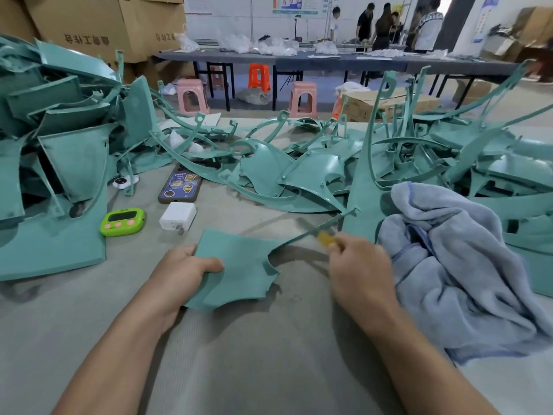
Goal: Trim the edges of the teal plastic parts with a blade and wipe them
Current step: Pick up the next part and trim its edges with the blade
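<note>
My left hand [185, 271] grips the left edge of a flat teal plastic part [239, 265] with a long thin arm running up to the right. Its thumb lies on top of the part. My right hand [359, 268] holds a yellow-handled blade [324, 237], and the blade lies against that thin arm. A light blue cloth [454, 265] lies crumpled just right of my right hand. Heaps of teal parts fill the left [59, 163] and the far right [449, 151] of the table.
A green timer [122, 221], a white charger [178, 216] and a phone [181, 187] lie left of centre on the grey table cover [254, 354]. Beyond the table stand pink and orange stools, cardboard boxes, a long dark table and several people.
</note>
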